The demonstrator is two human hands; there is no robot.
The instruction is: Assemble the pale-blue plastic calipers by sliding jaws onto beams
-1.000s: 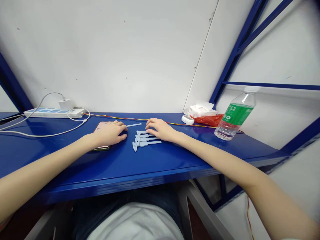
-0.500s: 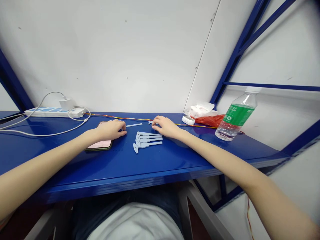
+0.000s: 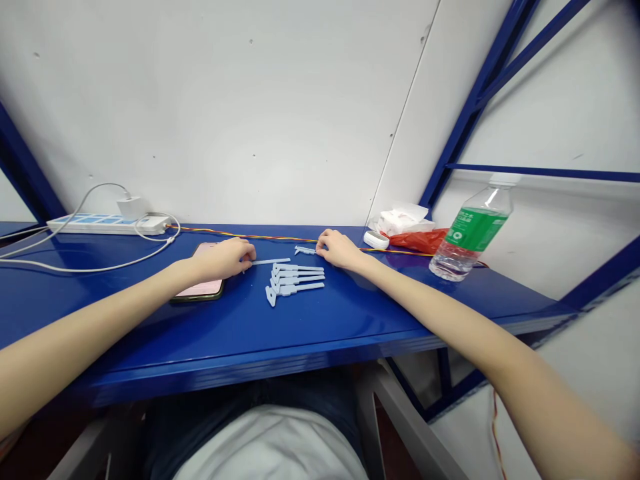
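Note:
Several pale blue plastic calipers (image 3: 299, 279) lie in a fanned row on the blue table, jaws to the left. My left hand (image 3: 229, 258) is closed on the left end of another caliper (image 3: 273, 261), whose thin beam sticks out to the right just behind the row; its jaws are hidden by the fingers. Behind the row and to the right, my right hand (image 3: 337, 250) pinches the right end of a small pale blue caliper piece (image 3: 305, 251). The rest of that piece points left, its far end hidden by no finger.
A phone (image 3: 200, 289) lies partly under my left wrist. On the left are a power strip (image 3: 100, 225) and a white cable (image 3: 125, 261). A red-yellow wire (image 3: 270, 237) runs along the wall. To the right stand a water bottle (image 3: 473, 230), a red bag (image 3: 417, 240) and tissues (image 3: 400, 217).
My right hand has shifted slightly right, and more of the small caliper piece now shows beside it. My left hand and its caliper have moved a little right and nearer the row.

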